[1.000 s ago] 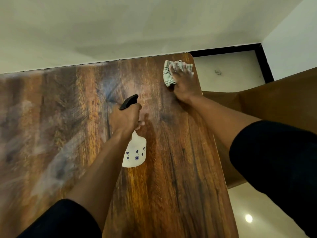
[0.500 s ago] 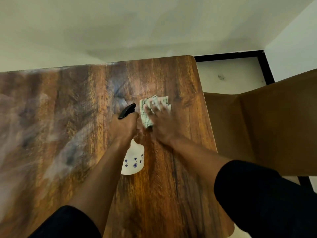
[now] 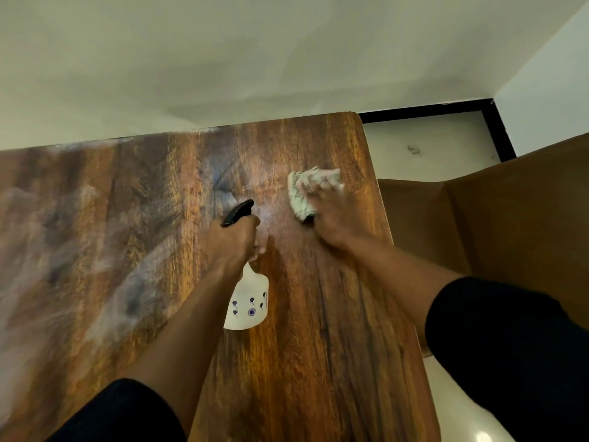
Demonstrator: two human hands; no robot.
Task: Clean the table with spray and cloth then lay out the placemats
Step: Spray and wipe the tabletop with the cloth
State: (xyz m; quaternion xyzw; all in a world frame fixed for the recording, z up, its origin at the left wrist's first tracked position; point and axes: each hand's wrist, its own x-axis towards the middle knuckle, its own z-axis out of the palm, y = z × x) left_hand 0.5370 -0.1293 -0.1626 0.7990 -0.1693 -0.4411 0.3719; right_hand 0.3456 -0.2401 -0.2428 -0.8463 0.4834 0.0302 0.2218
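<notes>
A dark wooden table (image 3: 318, 362) fills the lower left of the head view. My left hand (image 3: 232, 244) grips a white spray bottle (image 3: 248, 301) with small blue marks and a black trigger head, held above the table's middle. My right hand (image 3: 334, 218) presses a crumpled white checked cloth (image 3: 306, 189) flat on the table near its right edge, to the right of the bottle. Hazy pale streaks cover the table's left part. No placemats are in view.
A brown chair (image 3: 510, 218) stands close against the table's right edge. A pale wall (image 3: 223, 59) runs along the table's far edge. Light floor with a black skirting strip (image 3: 424, 110) lies beyond the far right corner.
My right hand slid the cloth from the far right corner toward the bottle, then back out to the right. My left hand kept the bottle nearly still.
</notes>
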